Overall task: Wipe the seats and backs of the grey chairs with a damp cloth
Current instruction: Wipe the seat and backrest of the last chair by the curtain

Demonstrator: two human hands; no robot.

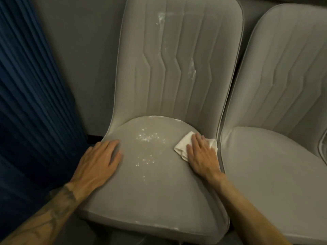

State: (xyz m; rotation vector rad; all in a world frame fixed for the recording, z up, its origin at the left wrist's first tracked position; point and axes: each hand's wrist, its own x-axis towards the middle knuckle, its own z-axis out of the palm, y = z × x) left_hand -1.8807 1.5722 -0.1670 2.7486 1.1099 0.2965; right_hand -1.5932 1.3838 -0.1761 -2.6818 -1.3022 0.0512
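**Flat hands on a speckled grey seat**

The right hand (200,152) lies flat, fingers straight and close together, and presses a white cloth (182,145) onto the right rear part of the seat (150,191) without curling round it; the cloth is crumpled and loosely folded, its corners poking out past the fingertips and on the far side of the hand; the left hand (100,161) rests palm down on the seat's left rim, fingers relaxed and slightly spread, holding nothing; between the two hands a scatter of white specks (148,138) dots the cushion; the seat is smooth, matte grey upholstery, rounded at the rear and edged with a piped seam; the back (177,76) rises tall with rounded top corners, stitched in vertical channels that kink in a zigzag halfway down; pale smears (192,69) mark it right of centre and near the top; a second chair (274,165) of the same shape and fabric stands just beside on the right; behind both is a plain grey wall (79,50); on the left hangs a dark blue curtain (26,103) in fine, tight pleats
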